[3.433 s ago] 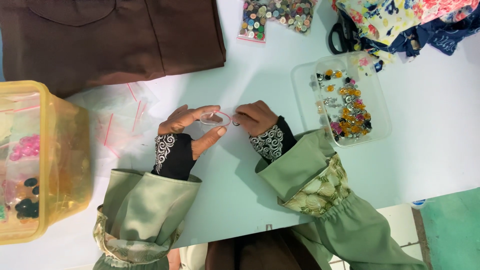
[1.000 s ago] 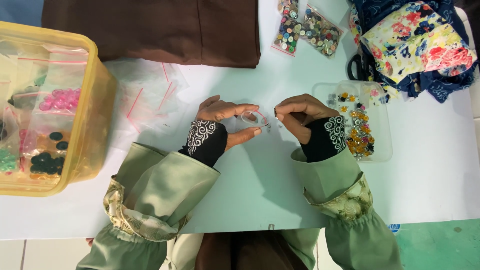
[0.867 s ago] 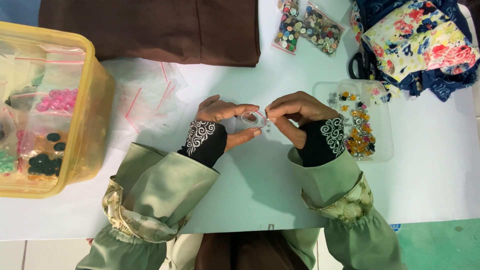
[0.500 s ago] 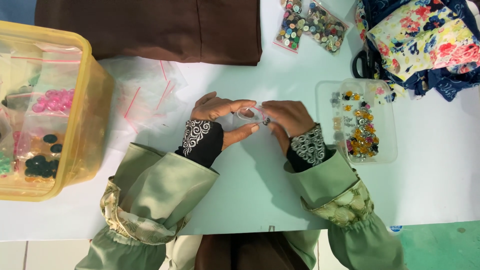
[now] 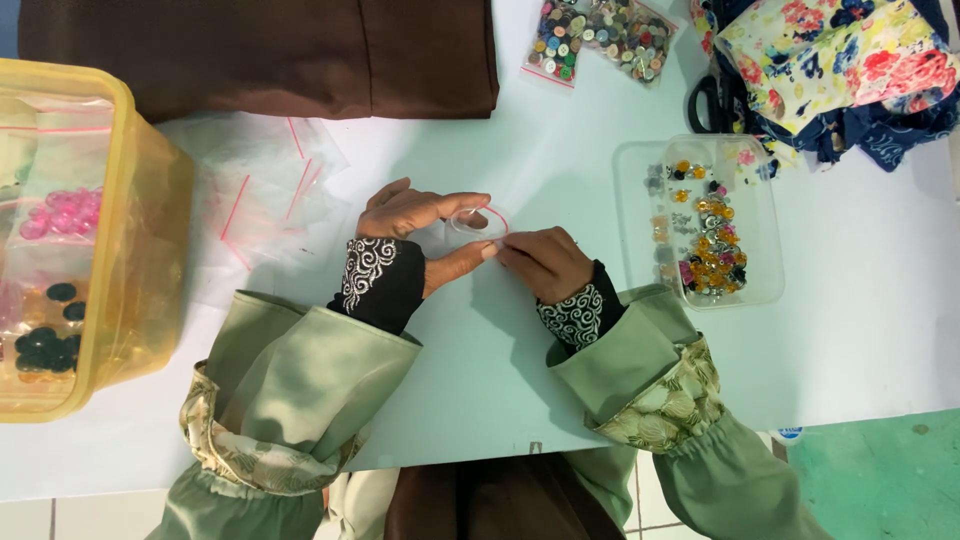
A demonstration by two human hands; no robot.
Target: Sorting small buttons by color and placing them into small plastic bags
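Note:
My left hand [image 5: 415, 218] and my right hand [image 5: 545, 262] meet over the middle of the white table [image 5: 560, 130]. Between their fingertips they hold a small clear zip bag [image 5: 475, 220] with a red seal line, its mouth spread apart. Whatever lies inside the bag is too small to make out. A clear rectangular tray [image 5: 700, 222] of yellow, orange and dark beads and buttons sits just right of my right hand. Both wrists wear black cuffs with white swirls under green sleeves.
A yellow plastic tub [image 5: 85, 235] with bagged pink and dark buttons stands at the left. Empty clear zip bags [image 5: 260, 190] lie beside it. Brown cloth [image 5: 260, 45] lies at the back, a bag of mixed buttons [image 5: 600, 35] and floral fabric [image 5: 830, 55] at back right.
My right hand drew back from above the bag toward me and now pinches the bag's near edge. The left hand stayed in place on the bag.

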